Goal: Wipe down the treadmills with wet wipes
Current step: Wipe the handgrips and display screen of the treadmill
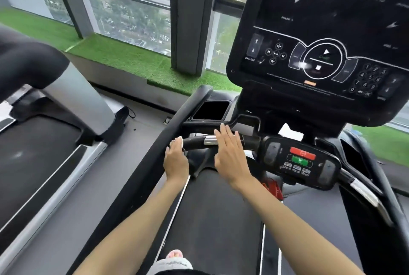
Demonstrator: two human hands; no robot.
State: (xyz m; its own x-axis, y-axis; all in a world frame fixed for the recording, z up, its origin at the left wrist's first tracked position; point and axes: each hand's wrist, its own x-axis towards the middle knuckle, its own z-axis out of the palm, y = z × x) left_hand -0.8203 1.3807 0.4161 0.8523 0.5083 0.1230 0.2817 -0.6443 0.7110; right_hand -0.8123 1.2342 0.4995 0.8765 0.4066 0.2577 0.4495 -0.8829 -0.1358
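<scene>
Fingers of the left hand (176,159) curl a limp, probably slippery white wet wipe (181,140) round the rigid curved black treadmill handlebar (195,141), while the right hand (229,155) lies flat, fingers straight.

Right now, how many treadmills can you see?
2. The near treadmill is straight ahead, below the big console. The left treadmill stands beside it, by the grass-covered window ledge. More may be out of view.

green turf ledge (124,53) below window (132,20); grey pillar (188,20)
</scene>
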